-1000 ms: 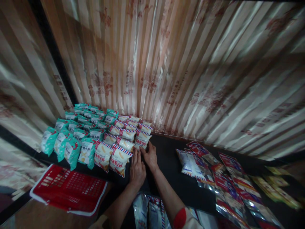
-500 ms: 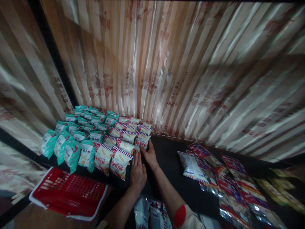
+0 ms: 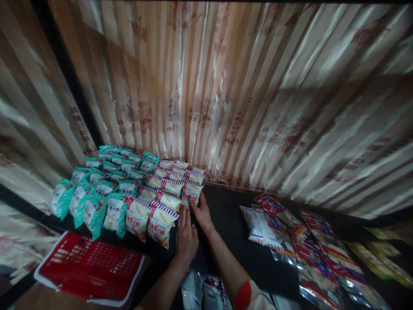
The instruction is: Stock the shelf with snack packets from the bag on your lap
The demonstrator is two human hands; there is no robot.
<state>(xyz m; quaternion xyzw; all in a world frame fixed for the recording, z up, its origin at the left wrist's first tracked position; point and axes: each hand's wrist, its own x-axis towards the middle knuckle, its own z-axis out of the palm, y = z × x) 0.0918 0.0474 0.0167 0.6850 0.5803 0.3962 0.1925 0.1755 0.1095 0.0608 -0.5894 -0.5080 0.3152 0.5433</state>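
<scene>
We logged a striped white bag [image 3: 192, 190] on the black surface [image 3: 230, 215], beyond and right of the red basket [image 3: 87, 275], with the right hand [image 3: 201, 215] at it, thumb on the bag's front and fingers at its right edge; grip firmness we could not tell. The left hand [image 3: 186, 239], right of the basket, had its fingers straight and pressed together. We noted teal bags [image 3: 114, 211] just beyond the basket and red packets [image 3: 308, 254] well to its right.

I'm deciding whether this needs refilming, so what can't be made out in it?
In the head view:
Left hand: palm hidden by the back of the hand.
Rear white snack bags: mostly hidden behind nearer ones.
Bottom packets: cut off by the lower edge.
Yellow packets: print too blurred to read.
</scene>
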